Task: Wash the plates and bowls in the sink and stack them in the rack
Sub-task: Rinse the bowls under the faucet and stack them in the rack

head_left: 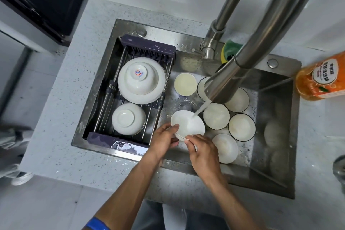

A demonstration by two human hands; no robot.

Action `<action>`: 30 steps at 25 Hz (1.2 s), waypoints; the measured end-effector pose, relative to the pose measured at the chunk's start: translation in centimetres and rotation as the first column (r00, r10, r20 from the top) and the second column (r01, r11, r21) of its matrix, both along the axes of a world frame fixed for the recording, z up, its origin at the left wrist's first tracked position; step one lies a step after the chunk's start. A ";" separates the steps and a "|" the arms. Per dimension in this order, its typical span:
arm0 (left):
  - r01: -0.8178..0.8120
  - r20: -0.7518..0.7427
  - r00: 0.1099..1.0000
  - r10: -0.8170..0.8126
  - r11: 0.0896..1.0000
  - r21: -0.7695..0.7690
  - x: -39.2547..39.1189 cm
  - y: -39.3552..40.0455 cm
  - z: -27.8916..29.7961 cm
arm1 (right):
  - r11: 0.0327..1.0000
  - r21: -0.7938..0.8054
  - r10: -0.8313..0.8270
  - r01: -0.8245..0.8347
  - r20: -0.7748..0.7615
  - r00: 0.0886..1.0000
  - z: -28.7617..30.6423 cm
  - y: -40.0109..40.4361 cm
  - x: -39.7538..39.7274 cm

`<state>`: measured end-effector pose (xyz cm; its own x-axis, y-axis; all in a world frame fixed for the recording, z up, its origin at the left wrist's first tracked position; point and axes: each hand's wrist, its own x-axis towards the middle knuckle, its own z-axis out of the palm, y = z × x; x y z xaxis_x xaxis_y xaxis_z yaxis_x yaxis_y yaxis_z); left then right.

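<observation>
Pinching the near rim of a small white ceramic bowl, the fingers of the left hand curl round its left edge while the right hand grips the rim from the near right, thumb on top. Both hands hold the bowl tilted under the stream of water that falls from the curved brushed-steel tap, so the step in hand looks like rinsing.

Just beside the held bowl, on the floor of the stainless-steel sink, lie more white dishes: three dark-rimmed bowls close together to its right, a plain white bowl near the right hand, a pale cream bowl farther back, and another partly hidden behind the tap. These appear to be waiting their turn, and suds show around them.

To the left, the dark-framed wire drying rack spans the sink and already carries a large white plate with an upturned bowl on it, and nearer, a second upturned white bowl.

By this count three pieces are racked and about seven remain, so the task seems well under halfway. A green and yellow sponge rests behind the tap, and an orange bottle of detergent stands on the speckled counter at right.
</observation>
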<state>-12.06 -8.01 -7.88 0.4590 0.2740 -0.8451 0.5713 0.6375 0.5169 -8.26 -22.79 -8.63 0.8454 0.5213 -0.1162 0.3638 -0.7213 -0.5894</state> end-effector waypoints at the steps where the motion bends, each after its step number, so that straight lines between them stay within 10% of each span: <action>1: 0.009 0.000 1.000 -0.009 1.000 -0.010 0.1 -0.1 0.1 | 0.999 -0.028 -0.029 0.030 0.002 1.000 0.1 -0.3 0.2; 13: -0.040 0.100 0.994 0.041 0.999 -0.014 2.7 -0.4 1.9 | 0.984 -0.177 0.056 -0.023 0.186 0.981 2.6 0.8 2.6; 20: -0.036 0.186 0.982 0.032 0.999 0.021 3.5 -0.9 3.0 | 0.989 0.003 -0.145 0.145 0.010 0.989 3.6 0.4 2.2; 22: -0.059 0.233 0.972 0.042 0.996 0.067 3.7 -1.4 3.4 | 0.854 0.209 -0.366 0.477 -0.410 0.835 4.4 1.5 2.3; 25: 0.026 0.262 0.961 -0.084 0.975 0.219 4.1 -1.3 3.0 | 0.432 0.126 -0.366 0.893 -0.880 0.301 6.0 3.2 3.4; 30: 0.121 0.266 0.949 -0.168 0.975 0.184 6.0 -1.4 3.3 | 0.227 -0.077 -0.159 0.971 -0.986 -0.041 7.1 1.9 4.4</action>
<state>-6.10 -9.41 -4.61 0.7139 0.3102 -0.6277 0.4699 0.4525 0.7580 -3.85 -20.87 -1.53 0.4439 0.0958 -0.8909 -0.8544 0.3450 -0.3886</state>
